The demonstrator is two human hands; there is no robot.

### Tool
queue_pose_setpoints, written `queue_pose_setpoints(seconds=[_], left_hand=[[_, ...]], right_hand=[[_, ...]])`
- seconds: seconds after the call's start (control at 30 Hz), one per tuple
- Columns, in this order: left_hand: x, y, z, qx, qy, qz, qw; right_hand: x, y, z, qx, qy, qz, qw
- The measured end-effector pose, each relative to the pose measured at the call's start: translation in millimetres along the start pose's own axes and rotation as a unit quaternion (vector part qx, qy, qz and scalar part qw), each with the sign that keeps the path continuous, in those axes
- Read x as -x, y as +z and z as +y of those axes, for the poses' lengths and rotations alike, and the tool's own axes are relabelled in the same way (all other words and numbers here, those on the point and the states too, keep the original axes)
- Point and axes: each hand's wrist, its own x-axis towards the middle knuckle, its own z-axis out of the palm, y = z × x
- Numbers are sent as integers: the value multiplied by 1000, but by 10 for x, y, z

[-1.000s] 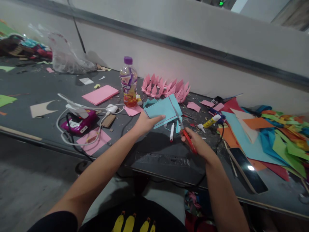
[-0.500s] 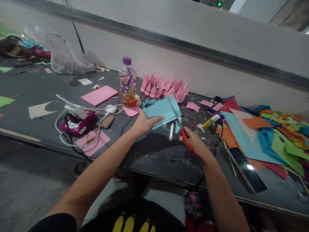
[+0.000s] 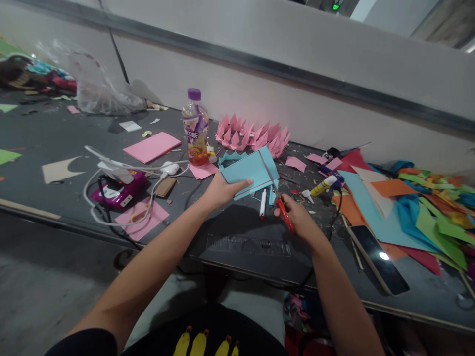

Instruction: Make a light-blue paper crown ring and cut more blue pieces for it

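Note:
My left hand (image 3: 224, 189) pinches the left part of a light blue paper (image 3: 247, 170), its thumb on top. Dark lines run along two sides of the paper. My right hand (image 3: 293, 212) is wrapped round the red handles of a pair of scissors (image 3: 285, 215). The scissor blades point up and left and meet the paper's right side. Just below the paper, a white marker (image 3: 263, 203) with a red end lies on the table. Pink spiky paper pieces (image 3: 252, 134) stand behind the paper, near the wall.
A drink bottle (image 3: 196, 128) stands behind my left hand. A purple power strip (image 3: 122, 190) with white cables is at the left, a clear ruler (image 3: 248, 245) near the front edge. At the right lie a phone (image 3: 378, 259), a glue stick (image 3: 322, 185) and coloured papers (image 3: 386, 212).

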Motion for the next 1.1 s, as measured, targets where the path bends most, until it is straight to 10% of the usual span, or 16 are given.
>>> queue_pose_setpoints(seconds=[1.1], left_hand=[[49, 60, 34, -54, -12, -29, 998]], right_hand=[[-43, 41, -47, 6, -12, 36, 999]])
